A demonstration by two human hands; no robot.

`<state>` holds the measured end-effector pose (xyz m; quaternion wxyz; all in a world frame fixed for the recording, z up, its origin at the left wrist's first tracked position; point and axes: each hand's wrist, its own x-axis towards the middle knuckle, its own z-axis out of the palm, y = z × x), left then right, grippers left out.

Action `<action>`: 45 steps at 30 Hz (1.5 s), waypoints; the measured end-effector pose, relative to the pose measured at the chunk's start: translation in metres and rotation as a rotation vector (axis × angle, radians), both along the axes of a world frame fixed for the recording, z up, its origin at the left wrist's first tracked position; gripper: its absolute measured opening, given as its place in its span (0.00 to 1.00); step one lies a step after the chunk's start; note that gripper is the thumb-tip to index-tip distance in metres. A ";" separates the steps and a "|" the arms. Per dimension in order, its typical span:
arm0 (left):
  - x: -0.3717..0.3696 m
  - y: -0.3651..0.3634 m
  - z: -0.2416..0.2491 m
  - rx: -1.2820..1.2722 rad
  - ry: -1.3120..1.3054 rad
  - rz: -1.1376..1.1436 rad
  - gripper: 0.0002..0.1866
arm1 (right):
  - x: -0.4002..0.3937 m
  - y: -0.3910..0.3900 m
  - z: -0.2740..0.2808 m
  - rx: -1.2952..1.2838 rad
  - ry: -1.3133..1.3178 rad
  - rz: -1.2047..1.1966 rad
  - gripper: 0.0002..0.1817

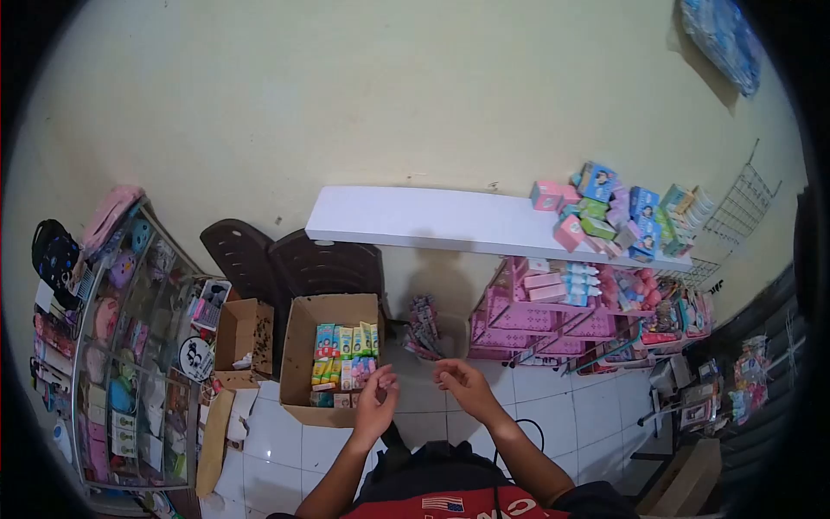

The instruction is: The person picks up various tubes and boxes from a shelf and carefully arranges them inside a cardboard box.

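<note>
Hands first: left hand point(377, 400) has its fingers curled in toward the thumb, hovering at the near edge of the cardboard box point(298, 363); can't tell if it pinches anything. Right hand point(462, 385) is loosely half curled, nothing visibly in it, over the white tiled floor point(277, 441). The small packets point(344, 355) stand upright inside that box, packed in rows. They look light and stiff-ish, probably easy to pluck by the top edge, one at a time. Smaller open box point(242, 333) sits just left
</note>
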<state>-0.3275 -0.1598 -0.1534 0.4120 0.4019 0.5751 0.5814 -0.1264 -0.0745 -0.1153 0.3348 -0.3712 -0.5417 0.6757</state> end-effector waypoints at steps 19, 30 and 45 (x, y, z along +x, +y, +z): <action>0.151 0.037 0.079 0.179 0.186 -0.160 0.21 | 0.182 0.004 0.055 0.159 0.063 -0.284 0.15; 0.163 0.105 0.107 0.216 0.262 -0.262 0.21 | 0.195 0.060 0.085 0.262 0.031 -0.384 0.15; 0.166 0.354 0.160 0.682 0.638 -0.214 0.22 | 0.182 0.180 0.131 0.566 -0.306 -0.621 0.15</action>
